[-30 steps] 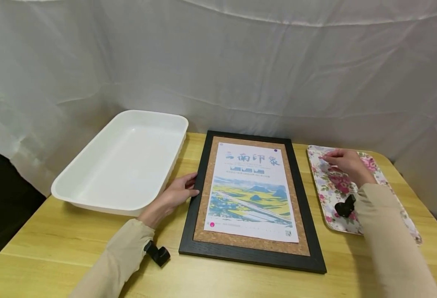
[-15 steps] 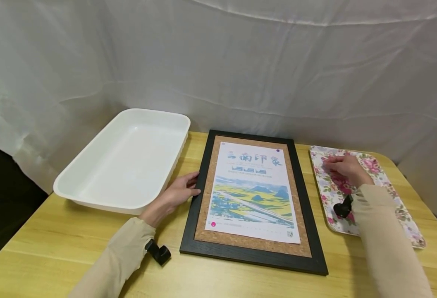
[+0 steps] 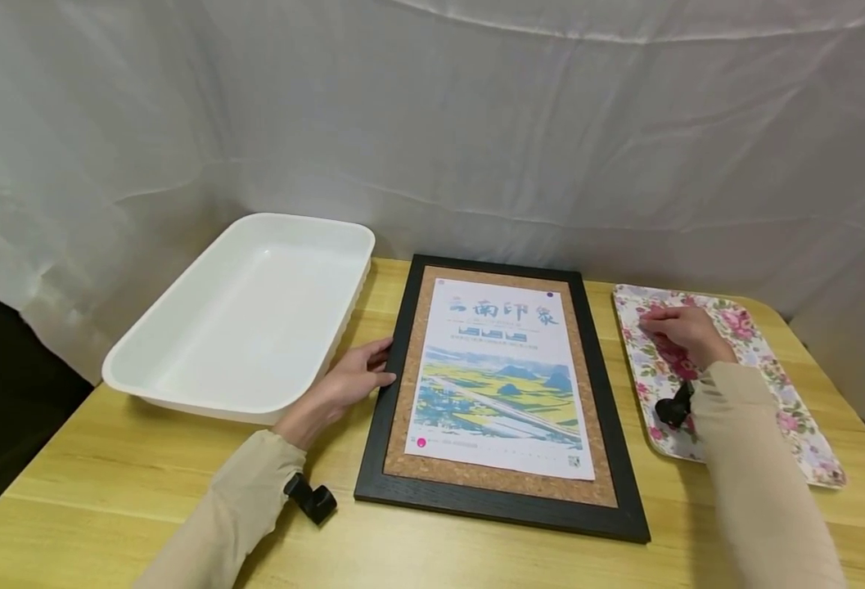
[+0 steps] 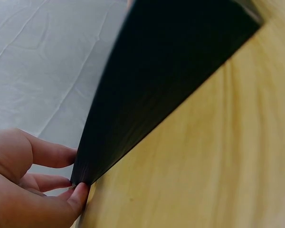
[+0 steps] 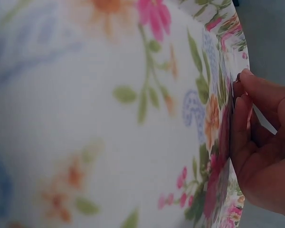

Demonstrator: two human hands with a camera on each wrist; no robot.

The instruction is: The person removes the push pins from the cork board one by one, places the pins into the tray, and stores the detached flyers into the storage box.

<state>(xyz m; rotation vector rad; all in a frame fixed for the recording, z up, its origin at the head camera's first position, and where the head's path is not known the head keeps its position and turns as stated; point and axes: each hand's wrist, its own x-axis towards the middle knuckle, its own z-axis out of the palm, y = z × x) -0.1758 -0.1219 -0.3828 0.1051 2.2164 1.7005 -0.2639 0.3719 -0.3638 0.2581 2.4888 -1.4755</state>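
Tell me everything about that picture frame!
The frame is a black rectangle, maybe wood, around brown cork. A white poster with blue writing, yellow-green fields and hills is on the cork, with a pink dot near its bottom left and a purple dot near its top right. It lies flat on the table between a white tub and flowery tray; the left hand touches its left side.

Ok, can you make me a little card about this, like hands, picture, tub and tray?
Left hand: holds the black frame by its left edge
Right hand: at the flowery tray, pinching a small dark thing, too tiny to name
Picture: on cork inside the frame; pink dot bottom left, dark dot top right
Tub: white, left of the frame
Tray: right of the frame
Table: yellowish wood
Backdrop: gray cloth
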